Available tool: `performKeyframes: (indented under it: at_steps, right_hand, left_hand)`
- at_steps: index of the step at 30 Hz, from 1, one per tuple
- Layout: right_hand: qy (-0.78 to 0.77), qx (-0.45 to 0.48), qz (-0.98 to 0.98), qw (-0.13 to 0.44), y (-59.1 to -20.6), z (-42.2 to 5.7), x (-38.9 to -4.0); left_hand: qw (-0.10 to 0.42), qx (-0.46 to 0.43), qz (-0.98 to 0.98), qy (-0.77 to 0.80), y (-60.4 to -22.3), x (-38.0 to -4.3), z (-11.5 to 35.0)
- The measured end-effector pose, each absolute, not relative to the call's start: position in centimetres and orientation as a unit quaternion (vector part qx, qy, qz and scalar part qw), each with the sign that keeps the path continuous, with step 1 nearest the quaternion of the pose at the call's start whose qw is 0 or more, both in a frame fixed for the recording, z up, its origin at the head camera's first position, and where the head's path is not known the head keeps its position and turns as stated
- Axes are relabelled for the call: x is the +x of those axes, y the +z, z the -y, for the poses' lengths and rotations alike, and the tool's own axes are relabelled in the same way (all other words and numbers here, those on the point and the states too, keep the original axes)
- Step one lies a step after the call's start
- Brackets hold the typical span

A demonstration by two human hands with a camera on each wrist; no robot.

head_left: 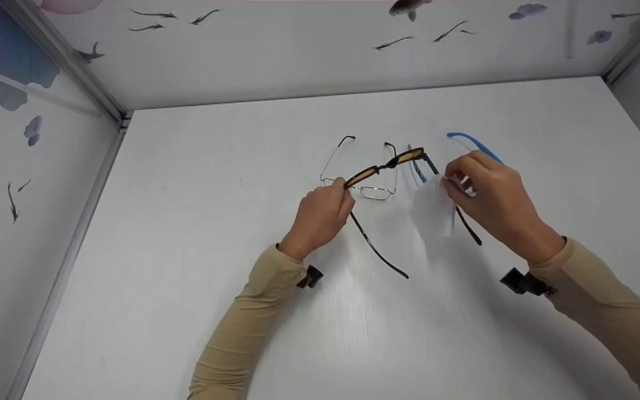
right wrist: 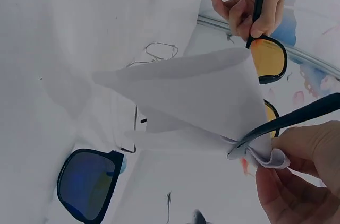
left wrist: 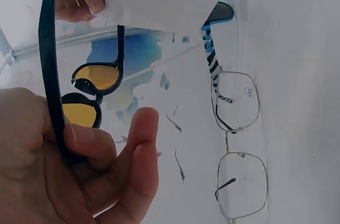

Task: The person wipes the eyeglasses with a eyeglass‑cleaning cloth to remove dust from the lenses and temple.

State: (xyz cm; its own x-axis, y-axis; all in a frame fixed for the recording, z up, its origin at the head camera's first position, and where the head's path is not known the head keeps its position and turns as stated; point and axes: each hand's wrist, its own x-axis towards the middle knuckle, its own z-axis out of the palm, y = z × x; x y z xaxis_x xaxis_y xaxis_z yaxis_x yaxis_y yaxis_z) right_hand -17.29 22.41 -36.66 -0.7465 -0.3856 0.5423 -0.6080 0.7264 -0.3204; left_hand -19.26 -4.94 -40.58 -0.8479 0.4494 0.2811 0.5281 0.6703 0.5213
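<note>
My left hand (head_left: 323, 214) grips black-framed glasses with yellow lenses (head_left: 409, 156) by one end, beside the hinge. They are held up above the table, both temples unfolded toward me. The right hand (head_left: 492, 191) pinches a white cloth (head_left: 431, 208) between thumb and fingers, and the cloth hangs down from them. In the right wrist view, the far temple (right wrist: 303, 117) crosses the bunched cloth right at the right fingertips. The left wrist view shows the left thumb and index finger around the frame, other fingers loosely bent.
Thin metal-rimmed glasses (left wrist: 241, 187) lie on the white table (head_left: 186, 233) behind the held pair. Sunglasses with a blue temple (head_left: 475, 143) and a dark lens (right wrist: 87, 184) lie beyond the right hand, partly hidden. Printed panels (head_left: 298, 61) enclose the back and sides.
</note>
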Motion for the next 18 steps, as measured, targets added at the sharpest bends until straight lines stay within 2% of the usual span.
performKeyframes:
  at_steps: [7, 18]
  right_hand:
    - [0.248, 0.268, 0.897, 0.248, -36.4, -22.3, -18.2]
    - [0.221, 0.318, 0.894, 0.224, -37.5, -23.5, -16.3]
  left_hand:
    - [0.040, -0.288, 0.909, -0.300, -40.4, -18.5, 4.2]
    - [0.081, -0.289, 0.918, -0.260, -40.4, -19.3, 4.5]
